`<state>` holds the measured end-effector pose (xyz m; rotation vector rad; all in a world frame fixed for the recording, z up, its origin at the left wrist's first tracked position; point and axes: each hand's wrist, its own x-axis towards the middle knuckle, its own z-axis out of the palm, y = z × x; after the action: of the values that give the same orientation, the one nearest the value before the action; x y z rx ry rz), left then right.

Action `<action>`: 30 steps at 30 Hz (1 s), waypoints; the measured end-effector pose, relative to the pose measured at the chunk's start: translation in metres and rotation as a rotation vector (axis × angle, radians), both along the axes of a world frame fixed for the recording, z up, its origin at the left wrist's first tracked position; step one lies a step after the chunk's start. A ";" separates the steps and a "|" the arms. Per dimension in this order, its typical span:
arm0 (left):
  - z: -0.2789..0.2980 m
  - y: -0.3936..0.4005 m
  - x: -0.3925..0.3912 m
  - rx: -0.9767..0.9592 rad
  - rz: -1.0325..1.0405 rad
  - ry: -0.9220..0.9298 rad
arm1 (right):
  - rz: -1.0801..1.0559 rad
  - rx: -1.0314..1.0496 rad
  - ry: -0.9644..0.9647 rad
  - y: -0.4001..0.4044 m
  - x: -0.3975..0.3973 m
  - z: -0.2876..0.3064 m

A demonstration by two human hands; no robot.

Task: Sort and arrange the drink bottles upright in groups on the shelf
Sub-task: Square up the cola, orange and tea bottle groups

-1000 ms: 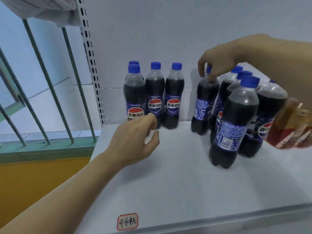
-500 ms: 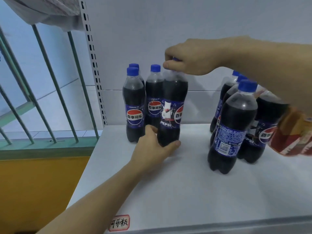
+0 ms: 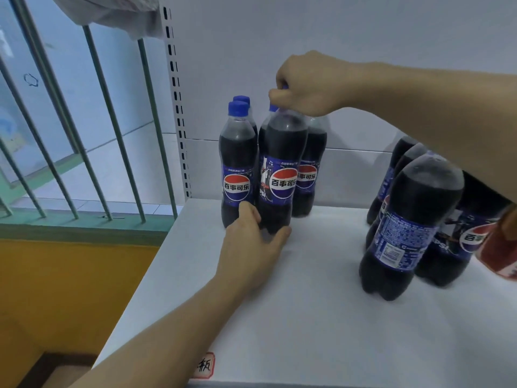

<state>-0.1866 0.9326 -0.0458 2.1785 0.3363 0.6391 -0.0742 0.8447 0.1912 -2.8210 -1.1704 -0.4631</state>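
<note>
A cola bottle [image 3: 282, 175] full of dark drink stands upright on a white shelf [image 3: 307, 317], near its back left corner. Its blue label shows the red, white and blue Pepsi circle with the Chinese characters 百事可乐. The right hand [image 3: 307, 85] has its fingers curled over the bottle's cap, and the left hand [image 3: 251, 245] wraps round its base. Touching it on the left is a second upright bottle [image 3: 237, 166] with a blue cap and the same label; more of the same stand behind both. Well to the right of the held bottle is another cluster of cola bottles [image 3: 411, 228], the nearest showing small print. A red-edged paper tag [image 3: 205, 365] with handwritten characters sits at the shelf's front edge.
</note>
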 end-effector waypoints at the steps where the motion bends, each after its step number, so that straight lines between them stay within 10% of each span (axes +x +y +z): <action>1: -0.001 0.000 0.000 0.056 0.003 -0.017 | -0.024 0.004 0.033 0.000 -0.001 0.001; 9: 0.000 0.005 0.001 0.385 -0.086 0.006 | -0.139 0.106 0.228 0.000 -0.002 -0.002; 30: -0.002 0.009 0.012 0.213 -0.216 0.000 | -0.145 0.061 0.358 0.021 0.001 -0.009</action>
<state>-0.1742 0.9414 -0.0479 2.3760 0.0317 0.5746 -0.0737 0.8658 0.1826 -2.7876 -0.8720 0.0063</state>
